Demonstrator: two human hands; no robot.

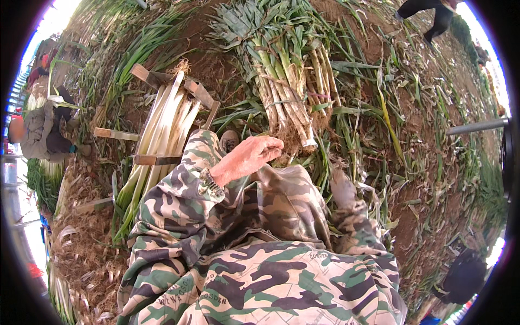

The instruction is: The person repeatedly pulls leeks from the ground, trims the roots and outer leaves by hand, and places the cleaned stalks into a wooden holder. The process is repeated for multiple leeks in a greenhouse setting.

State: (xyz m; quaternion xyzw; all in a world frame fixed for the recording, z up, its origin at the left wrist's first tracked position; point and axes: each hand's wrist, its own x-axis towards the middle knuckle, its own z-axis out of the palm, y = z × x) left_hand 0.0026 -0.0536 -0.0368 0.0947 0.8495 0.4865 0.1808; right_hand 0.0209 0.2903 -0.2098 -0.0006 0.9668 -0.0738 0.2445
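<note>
My left hand hovers over my lap, its fingers bent, close to the root ends of a bundle of unpeeled leeks. Whether anything small sits between those fingers cannot be seen. The bundle lies on the ground before me, green tops pointing away and brown roots towards me. To the right of my knee, my right hand is low and blurred by motion; its grip cannot be made out. Peeled white leeks rest on my left in a wooden rack with upright posts.
Leaf scraps litter the soil on the right. Loose green leaves lie ahead on the left, a heap of root trimmings nearer me. A person is at far left; another person's legs show at top right. A metal pole juts in.
</note>
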